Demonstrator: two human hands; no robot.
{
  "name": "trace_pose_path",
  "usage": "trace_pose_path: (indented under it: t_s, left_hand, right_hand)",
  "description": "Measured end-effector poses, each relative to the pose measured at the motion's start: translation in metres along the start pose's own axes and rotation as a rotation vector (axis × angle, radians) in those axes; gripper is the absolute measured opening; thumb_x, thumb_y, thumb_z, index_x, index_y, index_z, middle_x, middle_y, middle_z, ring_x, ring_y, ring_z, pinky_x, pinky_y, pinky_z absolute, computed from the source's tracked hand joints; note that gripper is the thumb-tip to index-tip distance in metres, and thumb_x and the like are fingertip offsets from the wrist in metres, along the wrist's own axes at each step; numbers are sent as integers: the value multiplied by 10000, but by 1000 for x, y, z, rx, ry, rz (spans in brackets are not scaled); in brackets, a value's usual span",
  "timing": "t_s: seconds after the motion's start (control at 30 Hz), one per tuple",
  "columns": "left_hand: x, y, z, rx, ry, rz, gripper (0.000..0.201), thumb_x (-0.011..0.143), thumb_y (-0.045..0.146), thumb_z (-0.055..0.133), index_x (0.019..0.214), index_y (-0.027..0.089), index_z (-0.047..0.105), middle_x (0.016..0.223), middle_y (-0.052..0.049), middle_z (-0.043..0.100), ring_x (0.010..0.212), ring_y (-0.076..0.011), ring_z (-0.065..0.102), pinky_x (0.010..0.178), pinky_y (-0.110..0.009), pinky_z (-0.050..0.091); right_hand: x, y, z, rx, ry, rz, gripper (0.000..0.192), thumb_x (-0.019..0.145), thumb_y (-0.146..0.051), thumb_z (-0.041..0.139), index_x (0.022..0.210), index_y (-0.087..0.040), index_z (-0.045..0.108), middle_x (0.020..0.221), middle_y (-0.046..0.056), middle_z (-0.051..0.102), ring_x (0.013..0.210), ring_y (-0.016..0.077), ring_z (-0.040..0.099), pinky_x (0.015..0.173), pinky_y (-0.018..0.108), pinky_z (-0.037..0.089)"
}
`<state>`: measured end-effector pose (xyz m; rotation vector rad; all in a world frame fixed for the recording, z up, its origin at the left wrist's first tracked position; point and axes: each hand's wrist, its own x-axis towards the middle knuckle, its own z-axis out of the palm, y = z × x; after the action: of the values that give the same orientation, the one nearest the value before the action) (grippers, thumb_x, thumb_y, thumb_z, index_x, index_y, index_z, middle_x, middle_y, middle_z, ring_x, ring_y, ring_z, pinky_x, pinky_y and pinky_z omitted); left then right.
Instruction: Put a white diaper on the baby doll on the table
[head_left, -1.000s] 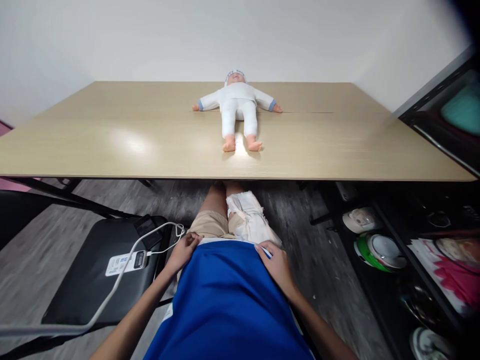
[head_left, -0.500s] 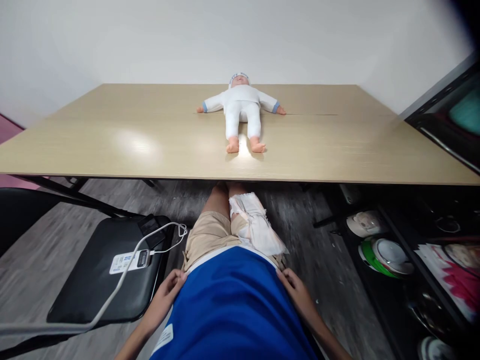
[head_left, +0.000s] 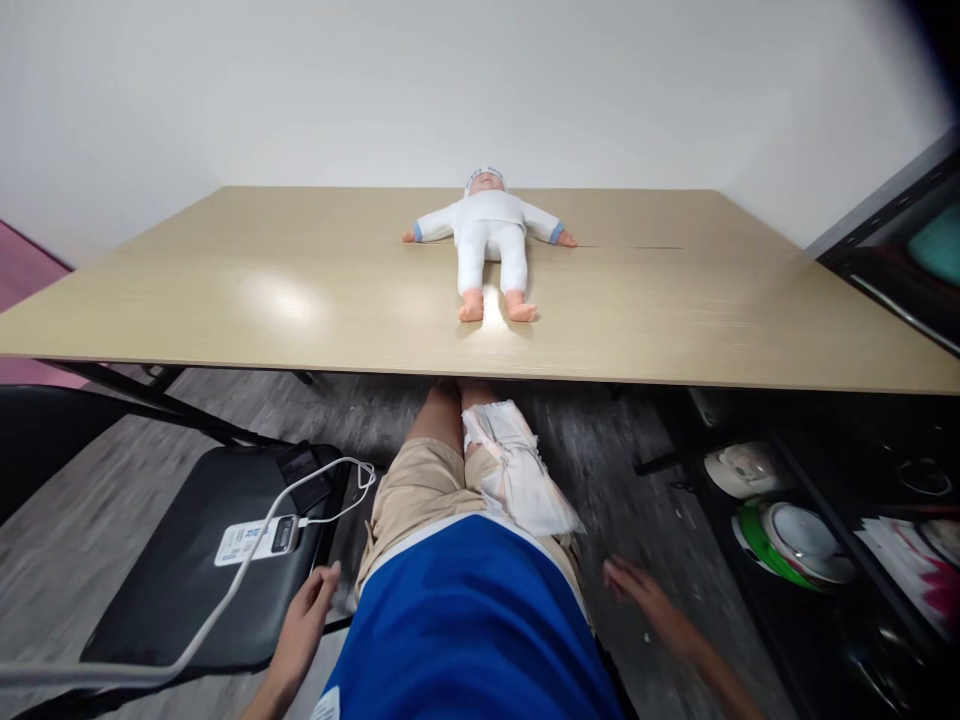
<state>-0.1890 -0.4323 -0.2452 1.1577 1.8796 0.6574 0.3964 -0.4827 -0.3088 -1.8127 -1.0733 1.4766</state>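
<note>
A baby doll [head_left: 488, 238] in a white suit and cap lies on its back at the middle of a long light-wood table [head_left: 300, 300], arms spread, feet toward me. I sit below the table's near edge in a blue shirt and tan shorts. A white folded cloth [head_left: 517, 470] rests on my right thigh. My left hand [head_left: 306, 618] hangs beside my left hip with fingers apart, holding nothing, near the edge of a black chair seat. My right hand [head_left: 643, 595] is out beside my right hip, fingers spread and blurred, also empty.
The black chair seat [head_left: 187, 590] at my left carries a white power bank [head_left: 255, 538] with a white cable and a dark phone [head_left: 304, 465]. A black shelf [head_left: 825, 520] at the right holds bowls, plates and colourful packages. The floor is grey wood.
Both hands have slid off my shirt hem and down to my sides, then apart from my body. The view has tilted down a little, so the table and doll sit lower.
</note>
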Motion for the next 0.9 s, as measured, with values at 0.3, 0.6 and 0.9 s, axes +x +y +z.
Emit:
trace_pose_path:
  t_s: [0.3, 0.6, 0.9]
  left_hand:
    - [60, 175, 129, 182, -421, 493, 595, 1169, 740, 414, 1052, 232, 700, 1119, -136, 788, 1094, -354, 709, 1021, -448, 464]
    - [107, 186, 222, -104, -604, 93, 830, 674, 1044, 743, 793, 237, 595, 862, -82, 679, 877, -291, 642, 857, -422, 461]
    - [28, 272, 157, -490, -647, 217, 662, 881, 861, 837, 1031, 228, 715, 999, -99, 689, 929, -249, 626, 890, -396, 528]
  right_hand:
    - [115, -93, 20, -52, 83, -125, 966, 832, -1088, 538, 1030, -182, 807, 988, 109, 772, 890, 233, 686, 852, 350, 558]
    - [132, -154, 74, -17, 11, -88, 952, 765, -1109, 604, 984, -187, 698, 1004, 65, 755, 980, 230, 712, 875, 297, 572]
    - [40, -222, 55, 226, 0, -93, 836, 826, -876, 835, 1335, -214, 793, 1242, 178, 825, 1057, 340, 817, 826, 391, 698]
